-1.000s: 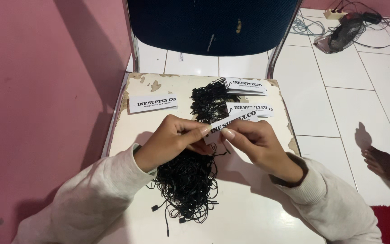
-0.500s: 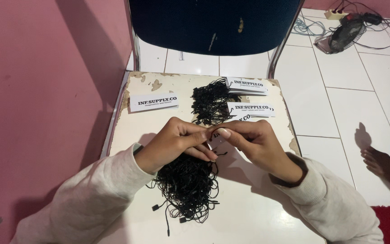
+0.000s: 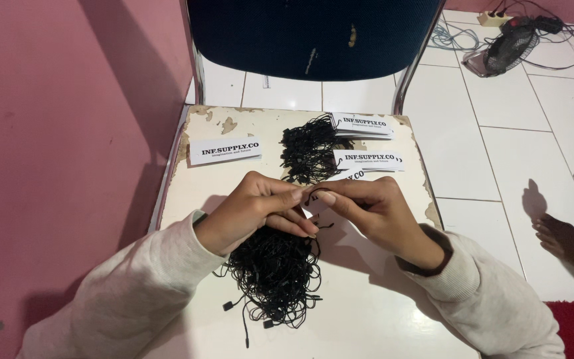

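1. Pink wall [image 3: 61, 133] fills the left side, white tiled floor [image 3: 499, 133] runs off to the right
2. Dark blue chair back [image 3: 313, 33] stands at the top, right behind the white seat board [image 3: 380, 312], whose paint is chipped along the far edge
3. Over on the floor, top right, a small fan [image 3: 509, 50] sits among loose cables; another person's foot [image 3: 563, 236] shows at the right edge
4. On the board, nearest the camera, a big heap of black cords [image 3: 274, 272] lies under and just below the hands; a second, smaller cord pile [image 3: 310, 149] sits farther back, between the tags
5. White paper tags: a single stack [image 3: 225, 150] at the far left, two more stacks [image 3: 365, 143] at the far right, touching the smaller pile
6. Left hand [image 3: 254, 209] is curled, fingertips pinched together at the centre, resting over the top of the big heap
7. Right hand [image 3: 370, 209] meets it, thumb and forefinger pinched on a thin black loop [image 3: 313, 193], fingertips of both hands touching
8. A tag [image 3: 350, 176] peeks out just behind the right hand's fingers, partly hidden; whether it is gripped I cannot tell
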